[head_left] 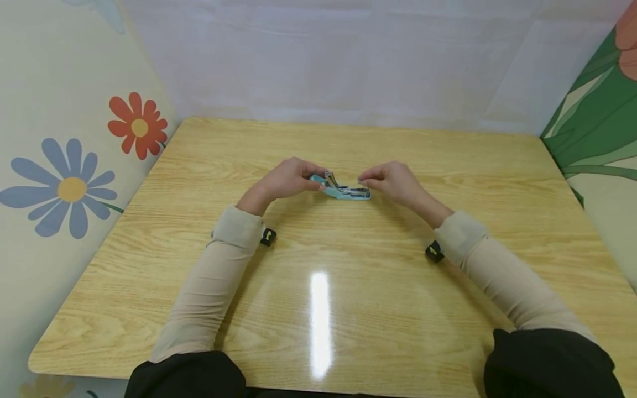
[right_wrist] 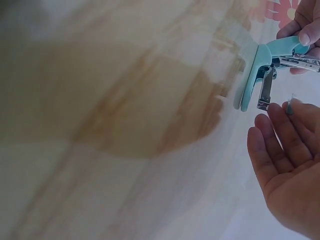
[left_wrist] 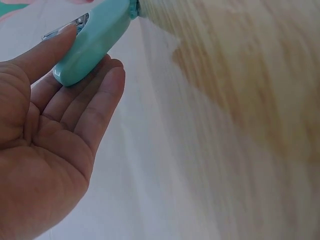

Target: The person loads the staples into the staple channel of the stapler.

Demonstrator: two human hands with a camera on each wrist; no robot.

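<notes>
While the left hand [head_left: 286,178] pinches a glossy teal stapler [head_left: 342,189] hinged open, the right hand [head_left: 393,181] hovers slack-fingered beside it.

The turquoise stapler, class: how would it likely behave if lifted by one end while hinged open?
The stapler looks like rigid plastic and metal, so probably stiff. Its hinged parts splay apart in the right wrist view, so they may swing. The left hand grips its smooth, rounded end, possibly slippery.

Tabletop recording booth: wooden table [head_left: 318,309], flower-patterned panels [head_left: 74,182]
</notes>
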